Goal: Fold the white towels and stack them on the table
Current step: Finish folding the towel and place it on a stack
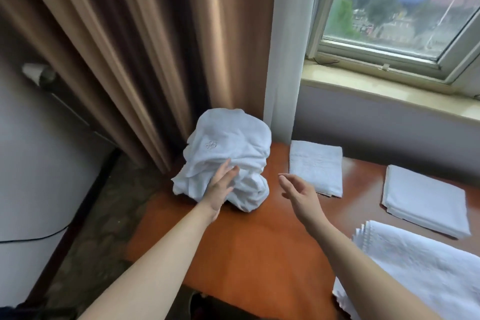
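A heap of crumpled white towels point(228, 153) stands at the back left corner of the brown table point(249, 241). My left hand point(220, 187) lies against the heap's front with straight fingers. My right hand point(298, 192) hovers in the air to the right of the heap, fingers relaxed and holding nothing. A small folded white towel point(315, 166) lies flat by the wall. A larger folded towel point(426, 200) lies at the right. A fringed white towel point(420, 265) is spread at the near right, partly under my right forearm.
Brown curtains point(135, 47) hang behind the heap, with a white curtain strip point(285, 60) beside them. A window sill point(384, 88) runs above the table's far edge. The floor point(104, 215) drops away left of the table, where a black cable point(33, 238) runs.
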`<state>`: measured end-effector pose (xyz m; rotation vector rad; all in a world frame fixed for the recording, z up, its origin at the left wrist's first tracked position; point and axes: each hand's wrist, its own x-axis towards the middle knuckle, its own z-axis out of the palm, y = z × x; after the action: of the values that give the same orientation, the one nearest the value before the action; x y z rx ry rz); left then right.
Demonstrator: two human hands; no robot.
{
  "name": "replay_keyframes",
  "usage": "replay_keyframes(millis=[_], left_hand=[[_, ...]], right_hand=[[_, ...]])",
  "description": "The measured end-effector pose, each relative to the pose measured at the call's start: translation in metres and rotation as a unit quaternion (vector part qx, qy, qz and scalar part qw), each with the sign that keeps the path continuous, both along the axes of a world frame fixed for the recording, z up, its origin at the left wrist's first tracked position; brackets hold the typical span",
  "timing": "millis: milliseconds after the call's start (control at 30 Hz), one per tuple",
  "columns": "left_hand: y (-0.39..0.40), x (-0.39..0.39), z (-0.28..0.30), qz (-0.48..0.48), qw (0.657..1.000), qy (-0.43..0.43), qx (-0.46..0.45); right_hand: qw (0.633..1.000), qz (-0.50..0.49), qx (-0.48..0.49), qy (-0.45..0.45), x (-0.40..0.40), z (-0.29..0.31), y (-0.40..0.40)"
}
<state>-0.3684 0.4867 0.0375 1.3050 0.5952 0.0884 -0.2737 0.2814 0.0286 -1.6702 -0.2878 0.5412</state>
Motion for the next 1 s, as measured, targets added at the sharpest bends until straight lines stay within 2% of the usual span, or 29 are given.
replay_keyframes(millis=[200, 400, 600, 800, 900, 1000], left_hand=[[0.122, -0.009, -0.004, 0.009, 0.996, -0.005, 0.088], [0.194, -0.003, -0.035, 0.012, 0.976, 0.059, 0.209], [0.221, 0.014, -0.08, -0.023, 0.957, 0.161, 0.239], [0.226, 0.032, -0.097, -0.024, 0.952, 0.22, 0.21], [0.225, 0.032, -0.093, 0.006, 0.959, 0.197, 0.206], [0.226, 0.03, -0.073, 0.014, 0.962, 0.133, 0.239]], right_hand=[[0.999, -0.026, -0.033, 0.006, -0.016, -0.011, 0.11], [0.994, -0.062, -0.093, 0.016, -0.02, -0.017, 0.178], [0.98, -0.074, -0.179, -0.041, -0.001, -0.026, 0.213], [0.966, -0.027, -0.241, -0.088, 0.017, -0.043, 0.233], [0.962, -0.012, -0.255, -0.094, 0.021, -0.046, 0.238], [0.959, -0.026, -0.247, -0.14, 0.026, -0.036, 0.241]])
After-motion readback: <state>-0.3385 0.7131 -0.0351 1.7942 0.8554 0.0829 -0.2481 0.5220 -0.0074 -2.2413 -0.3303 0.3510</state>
